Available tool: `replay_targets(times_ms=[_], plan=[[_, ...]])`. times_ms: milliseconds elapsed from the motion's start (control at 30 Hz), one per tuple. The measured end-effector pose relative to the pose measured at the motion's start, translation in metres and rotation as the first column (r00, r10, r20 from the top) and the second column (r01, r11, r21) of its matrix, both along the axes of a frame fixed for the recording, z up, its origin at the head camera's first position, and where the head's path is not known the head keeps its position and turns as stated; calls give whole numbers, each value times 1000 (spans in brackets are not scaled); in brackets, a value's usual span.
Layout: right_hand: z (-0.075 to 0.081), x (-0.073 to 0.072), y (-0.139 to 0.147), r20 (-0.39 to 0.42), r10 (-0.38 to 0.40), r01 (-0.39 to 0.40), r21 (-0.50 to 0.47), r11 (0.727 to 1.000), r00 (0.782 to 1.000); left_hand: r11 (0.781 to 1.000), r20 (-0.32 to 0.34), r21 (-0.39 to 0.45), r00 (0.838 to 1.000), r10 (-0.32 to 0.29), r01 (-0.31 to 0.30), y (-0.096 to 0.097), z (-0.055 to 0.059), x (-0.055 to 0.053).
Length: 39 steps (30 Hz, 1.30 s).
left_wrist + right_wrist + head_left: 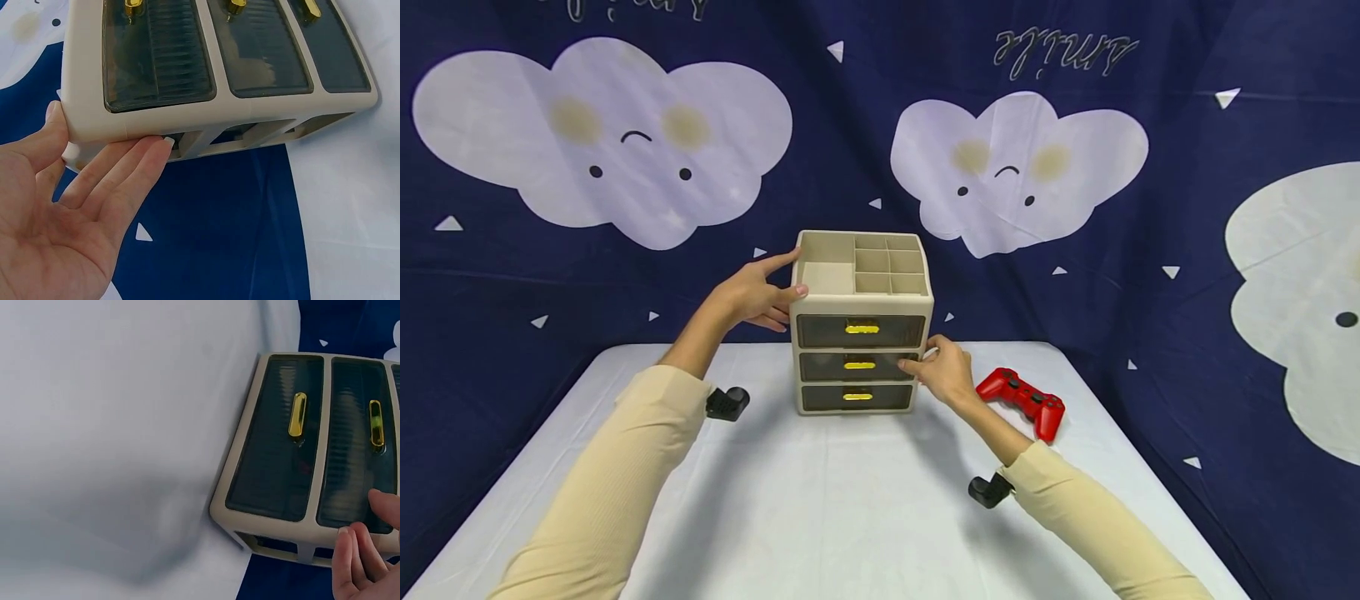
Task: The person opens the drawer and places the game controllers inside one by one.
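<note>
A cream drawer organizer stands upright towards the back of the white table, between both hands. It has three dark see-through drawers with gold handles, all pushed in, below an open top tray split into compartments. My left hand holds its upper left corner, the thumb over the top rim and the fingers along the side; the left wrist view shows this hand close up. My right hand grips the right edge at the middle drawer, thumb on the front and fingers on the slotted side, as the right wrist view of the hand shows.
A red game controller lies on the white table just right of my right hand. Behind the table hangs a dark blue cloth printed with upside-down clouds. A small black device is fixed at each wrist.
</note>
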State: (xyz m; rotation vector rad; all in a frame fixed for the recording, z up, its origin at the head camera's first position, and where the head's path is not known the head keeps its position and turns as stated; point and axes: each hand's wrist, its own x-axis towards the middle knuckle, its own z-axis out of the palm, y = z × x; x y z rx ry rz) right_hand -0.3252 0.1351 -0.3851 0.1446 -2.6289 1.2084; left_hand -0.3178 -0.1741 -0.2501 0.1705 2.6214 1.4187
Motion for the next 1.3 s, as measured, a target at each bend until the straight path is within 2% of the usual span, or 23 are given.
replay_targets(times_ms=[300, 533, 800, 933, 1100, 1300], plan=[[4, 13, 10, 27, 73, -74, 39, 997, 997, 1000, 6, 7, 1000, -1, 1, -1, -1, -1], [-1, 21, 10, 33, 64, -65, 23, 998, 997, 1000, 7, 5, 1000, 4, -4, 0, -1, -1], [-13, 24, -2, 144, 116, -110, -52, 993, 983, 1000, 2, 2, 1000, 1, -1, 0, 0, -1], [-21, 21, -13, 243, 161, -130, -140, 982, 957, 1000, 3, 0, 1000, 5, -5, 0, -1, -1], [-30, 16, -25, 354, 200, -112, -253, 961, 914, 1000, 3, 3, 1000, 3, -3, 0, 0, -1], [-38, 10, -36, 471, 263, -86, -365, 927, 842, 1000, 4, 1, 1000, 1, -2, -1, 0, 0]])
